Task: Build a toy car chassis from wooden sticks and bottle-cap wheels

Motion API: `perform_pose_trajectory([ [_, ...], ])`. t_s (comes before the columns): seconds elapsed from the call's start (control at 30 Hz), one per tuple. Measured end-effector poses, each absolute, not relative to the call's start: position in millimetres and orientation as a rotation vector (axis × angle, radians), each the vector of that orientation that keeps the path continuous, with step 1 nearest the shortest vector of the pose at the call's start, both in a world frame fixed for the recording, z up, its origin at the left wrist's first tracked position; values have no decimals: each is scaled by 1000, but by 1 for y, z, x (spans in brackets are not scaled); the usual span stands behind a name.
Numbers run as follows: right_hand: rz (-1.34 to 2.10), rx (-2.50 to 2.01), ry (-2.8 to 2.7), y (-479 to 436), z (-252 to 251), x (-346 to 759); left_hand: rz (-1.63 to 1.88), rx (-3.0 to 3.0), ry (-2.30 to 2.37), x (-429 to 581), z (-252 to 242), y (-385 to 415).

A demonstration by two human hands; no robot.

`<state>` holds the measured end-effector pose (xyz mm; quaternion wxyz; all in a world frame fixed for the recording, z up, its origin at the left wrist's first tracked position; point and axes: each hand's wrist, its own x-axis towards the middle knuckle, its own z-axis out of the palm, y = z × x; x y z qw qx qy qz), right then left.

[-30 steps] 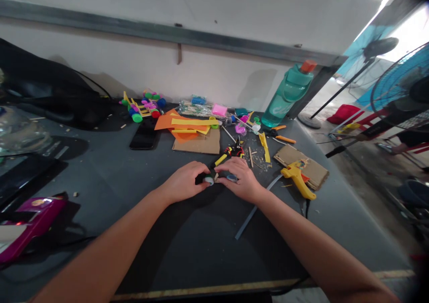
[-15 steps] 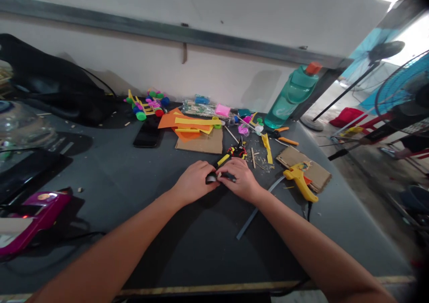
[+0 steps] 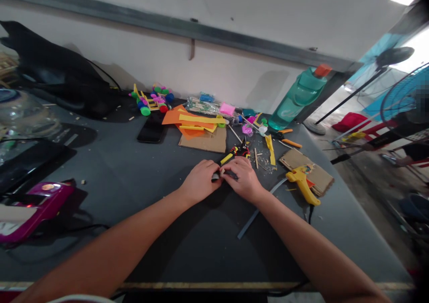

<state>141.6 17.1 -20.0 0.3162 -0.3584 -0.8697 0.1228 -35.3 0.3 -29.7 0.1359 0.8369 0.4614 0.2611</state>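
My left hand and my right hand meet over the dark tabletop, their fingers closed together on a small dark piece. Most of that piece is hidden by my fingers, and only a pale rounded end shows at my left hand. Just beyond my right fingers lies a pair of wire strippers with yellow, red and black handles. To the right are a yellow hot glue gun on a piece of cardboard and a thin grey strip.
Behind my hands lie orange and yellow paper on cardboard, a black phone, a colourful wheeled stick model and a teal bottle. A magenta case sits at the left. The table's front edge runs below; a floor fan stands right.
My hands have closed in around the small piece, and the pale round parts visible a second ago are now mostly covered. The whole scene has slid slightly right in view.
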Motion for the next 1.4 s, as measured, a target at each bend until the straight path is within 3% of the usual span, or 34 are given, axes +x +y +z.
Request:
perform_pose_trajectory([
  [0.57,145,-913,-2298,12,-20,138,766,2389,1352,-33,-31,2],
  [1.4,163,-969,-2274,11,-26,136,789,2384,1360,-32,-34,2],
])
